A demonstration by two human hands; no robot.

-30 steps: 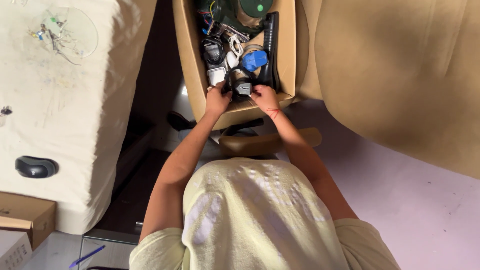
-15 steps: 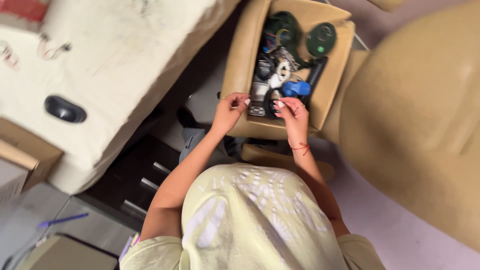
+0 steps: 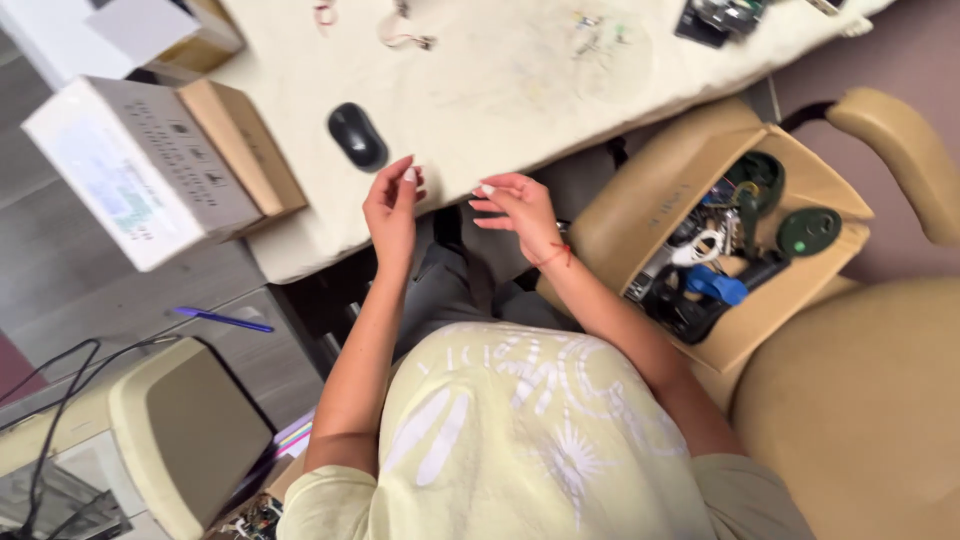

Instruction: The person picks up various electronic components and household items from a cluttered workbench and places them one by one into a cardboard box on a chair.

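My left hand (image 3: 393, 207) hovers at the near edge of a cream-covered table (image 3: 520, 90), fingers loosely apart, holding nothing. A black computer mouse (image 3: 357, 137) lies on the table just up and left of it. My right hand (image 3: 519, 210) is raised beside the left one, fingers spread, also with nothing in it; a red thread circles its wrist. To the right, apart from both hands, an open cardboard box (image 3: 640, 200) of cables, dark electronic parts and a blue part (image 3: 716, 285) rests on a tan chair (image 3: 880, 400).
A white carton (image 3: 120, 170) and a brown cardboard box (image 3: 245, 140) sit at the table's left end. A blue pen (image 3: 222, 319) lies on the grey floor. A beige device (image 3: 185, 430) with black cables stands at lower left. Small wires and a circuit board lie on the far table.
Both hands have left the cardboard box of parts and come over to the table edge near the mouse. The view has swung left, so the box now sits at the right.
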